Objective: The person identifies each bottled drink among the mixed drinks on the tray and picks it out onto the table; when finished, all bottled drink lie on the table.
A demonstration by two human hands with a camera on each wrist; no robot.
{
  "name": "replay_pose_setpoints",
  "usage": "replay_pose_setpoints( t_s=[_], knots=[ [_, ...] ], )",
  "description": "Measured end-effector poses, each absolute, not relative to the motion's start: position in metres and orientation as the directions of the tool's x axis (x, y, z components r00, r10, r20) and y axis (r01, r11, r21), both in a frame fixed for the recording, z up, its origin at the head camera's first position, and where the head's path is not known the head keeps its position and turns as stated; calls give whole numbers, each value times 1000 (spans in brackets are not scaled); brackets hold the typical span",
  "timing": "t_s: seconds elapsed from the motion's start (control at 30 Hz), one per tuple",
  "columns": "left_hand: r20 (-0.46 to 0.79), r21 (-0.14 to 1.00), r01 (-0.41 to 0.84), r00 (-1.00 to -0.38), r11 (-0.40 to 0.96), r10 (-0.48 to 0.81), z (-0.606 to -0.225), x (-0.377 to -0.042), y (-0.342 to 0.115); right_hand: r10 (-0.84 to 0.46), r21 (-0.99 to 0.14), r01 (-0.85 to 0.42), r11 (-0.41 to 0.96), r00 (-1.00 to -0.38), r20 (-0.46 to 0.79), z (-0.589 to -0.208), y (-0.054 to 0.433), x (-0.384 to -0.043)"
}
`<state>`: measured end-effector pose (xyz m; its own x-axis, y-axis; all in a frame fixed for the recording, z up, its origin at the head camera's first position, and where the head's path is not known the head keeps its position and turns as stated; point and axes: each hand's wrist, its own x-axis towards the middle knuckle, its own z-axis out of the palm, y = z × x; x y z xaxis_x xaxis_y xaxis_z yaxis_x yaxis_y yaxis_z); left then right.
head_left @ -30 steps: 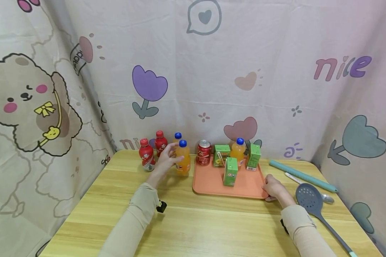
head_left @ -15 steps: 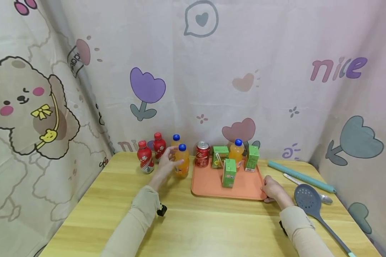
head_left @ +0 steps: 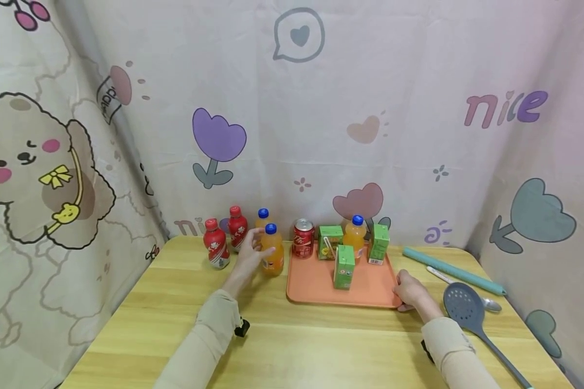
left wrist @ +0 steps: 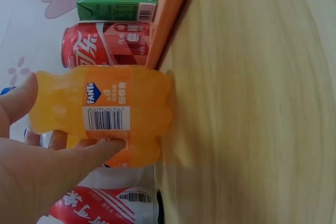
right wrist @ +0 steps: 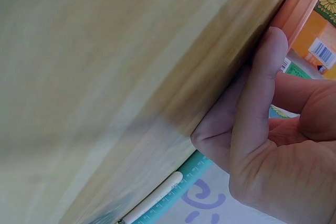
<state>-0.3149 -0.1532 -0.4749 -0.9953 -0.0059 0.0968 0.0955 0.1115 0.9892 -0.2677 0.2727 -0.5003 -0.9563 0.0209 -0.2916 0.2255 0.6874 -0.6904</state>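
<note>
My left hand (head_left: 245,255) holds an orange Fanta bottle (head_left: 272,263) with a blue cap. The bottle stands upright on the table just left of the tray. In the left wrist view one finger lies along the label of the Fanta bottle (left wrist: 107,98), and other fingertips show behind it. My right hand (head_left: 411,289) grips the right front corner of the coral tray (head_left: 311,292). In the right wrist view a digit presses the rim of the tray (right wrist: 294,17). On the tray stand a cola can (head_left: 303,240), another orange bottle (head_left: 354,237) and green drink cartons (head_left: 344,270).
Two red bottles (head_left: 217,246) stand left of my left hand, and another orange bottle (head_left: 262,221) is partly hidden behind the held one. At the right lie a grey slotted ladle (head_left: 464,305), a spoon (head_left: 490,306) and a long teal stick (head_left: 455,270). A printed curtain (head_left: 409,70) hangs behind.
The Fanta bottle and my left hand have come slightly lower or nearer relative to the can. My right hand stays at the tray's corner. The view has shifted a little.
</note>
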Motion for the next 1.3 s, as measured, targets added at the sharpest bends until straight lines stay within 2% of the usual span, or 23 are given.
replay_pose_setpoints(
  t_s=[0.33, 0.6, 0.73, 0.83, 0.93, 1.03, 1.1, 1.17, 1.23, 1.3],
  knots=[
    [111, 985, 108, -994, 134, -17, -477, -313, -151, 25, -689, 214, 693, -961, -274, -501, 273, -265],
    [171, 975, 168, -985, 147, -8, -485, -314, -152, 28, -682, 214, 700, -961, -274, -500, 275, -265],
    [179, 972, 173, -983, 159, -26, -484, -312, -150, 22, -676, 203, 708, -964, -265, -499, 274, -265],
    [235, 959, 221, -970, 177, -61, -479, -308, -144, 18, -674, 195, 713, -965, -261, -498, 274, -265],
    [390, 906, 355, -912, 230, -128, -468, -303, -133, 16, -673, 193, 714, -966, -260, -498, 275, -264],
    [601, 784, 534, -782, 318, -168, -452, -295, -116, 17, -673, 193, 714, -966, -260, -499, 276, -264],
    [715, 678, 630, -684, 380, -141, -441, -290, -102, 14, -672, 191, 715, -966, -259, -500, 276, -264],
    [777, 594, 685, -625, 421, -79, -431, -287, -87, 17, -671, 194, 716, -965, -261, -501, 276, -265],
    [783, 555, 700, -622, 449, 3, -424, -287, -73, 18, -669, 194, 717, -965, -260, -501, 276, -266],
    [738, 560, 677, -670, 478, 85, -420, -288, -59, 18, -667, 190, 720, -966, -256, -501, 275, -267]
  ],
)
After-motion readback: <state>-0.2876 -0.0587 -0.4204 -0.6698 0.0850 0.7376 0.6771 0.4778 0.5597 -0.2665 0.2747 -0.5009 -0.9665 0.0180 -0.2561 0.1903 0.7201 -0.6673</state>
